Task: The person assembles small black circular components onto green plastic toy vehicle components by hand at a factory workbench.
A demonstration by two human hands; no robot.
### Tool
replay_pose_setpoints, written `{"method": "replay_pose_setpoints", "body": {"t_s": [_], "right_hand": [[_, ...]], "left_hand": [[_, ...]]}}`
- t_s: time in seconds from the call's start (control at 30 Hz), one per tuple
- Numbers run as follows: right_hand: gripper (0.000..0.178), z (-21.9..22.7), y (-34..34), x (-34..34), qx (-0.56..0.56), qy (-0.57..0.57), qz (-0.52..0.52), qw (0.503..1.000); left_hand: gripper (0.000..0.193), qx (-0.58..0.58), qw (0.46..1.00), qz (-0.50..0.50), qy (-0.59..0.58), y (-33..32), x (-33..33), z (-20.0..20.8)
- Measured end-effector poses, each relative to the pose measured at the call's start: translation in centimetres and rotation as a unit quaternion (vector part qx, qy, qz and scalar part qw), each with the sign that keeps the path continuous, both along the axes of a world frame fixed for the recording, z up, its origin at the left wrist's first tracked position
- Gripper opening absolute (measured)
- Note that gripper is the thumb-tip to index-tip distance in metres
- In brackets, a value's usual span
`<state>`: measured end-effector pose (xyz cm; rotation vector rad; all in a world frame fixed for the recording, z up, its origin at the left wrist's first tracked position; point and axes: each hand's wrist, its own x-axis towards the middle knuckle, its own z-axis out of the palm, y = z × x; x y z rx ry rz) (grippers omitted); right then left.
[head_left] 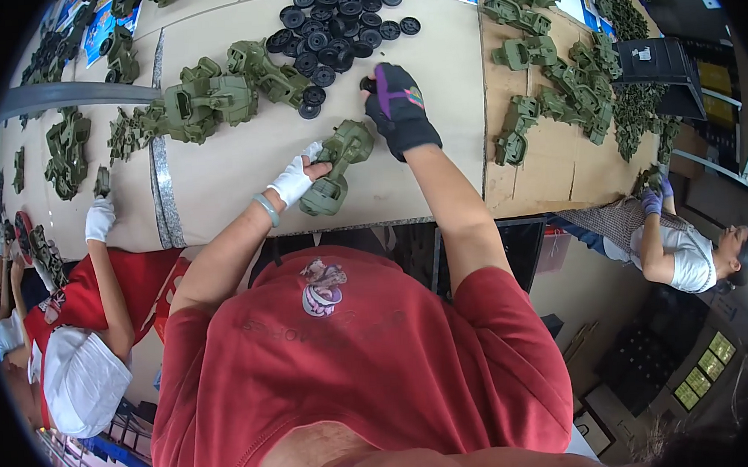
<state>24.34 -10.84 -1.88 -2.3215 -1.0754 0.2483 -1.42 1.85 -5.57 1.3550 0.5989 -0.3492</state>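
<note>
My left hand [295, 178], in a white glove with bare fingertips, is closed round a green plastic toy vehicle body [345, 150] near the table's front edge. The toy is tilted, its far end pointing up and to the right. Just beyond it, my right hand [401, 108] wears a black and purple glove. Its thumb and fingers pinch a small black wheel [368, 86], mostly hidden by the glove. A heap of black toy wheels [327, 31] lies farther back on the table, with a few loose wheels [311, 103] nearer my left hand.
Several green toy bodies [211, 98] cluster at left, and more [575, 93] lie on cardboard [508, 187] at right. A grey metal bar [79, 96] reaches in from the left. A black bin [660, 75] stands at far right. Co-workers [83, 371] [675, 249] work on both sides.
</note>
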Motion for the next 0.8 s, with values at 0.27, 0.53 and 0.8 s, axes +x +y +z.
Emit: {"method": "replay_pose_setpoints", "body": {"t_s": [0.27,0.53,0.8], "right_hand": [[0.043,2.2,-10.5,-9.0,0.092,0.337,-0.048,0.936],[0.046,4.0,-13.5,-11.0,0.062,0.181,-0.005,0.982],[0.046,8.1,-10.5,-10.5,0.038,0.071,0.138,0.987]], "left_hand": [[0.056,0.357,0.914,-0.181,-0.064,0.6,-0.4,0.0],[0.065,0.597,0.750,-0.240,-0.155,-4.0,-2.7,5.5],[0.068,0.590,0.757,-0.276,-0.056,-3.3,-2.6,6.6]]}}
